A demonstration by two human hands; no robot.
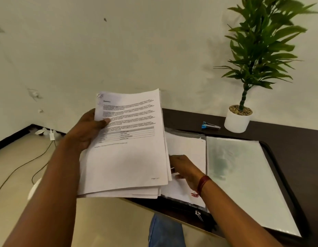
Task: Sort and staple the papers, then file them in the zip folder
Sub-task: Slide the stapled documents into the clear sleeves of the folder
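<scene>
My left hand [88,131] grips a thick stack of printed papers [128,154] by its left edge, thumb on the top sheet, holding it up above the table's left end. The black zip folder [282,166] lies open on the dark table, with clear plastic sleeves [243,175] on its right half and white sheets [188,147] on its left half. My right hand [185,168] rests on those white sheets beside the held stack; its fingertips are hidden behind the stack. A blue stapler [210,125] lies on the table behind the folder.
A potted green plant [238,120] in a white pot stands at the back right of the dark table [190,118]. The folder's zip pull [198,214] hangs at the front edge. Cables and a white power strip [48,132] lie on the floor to the left.
</scene>
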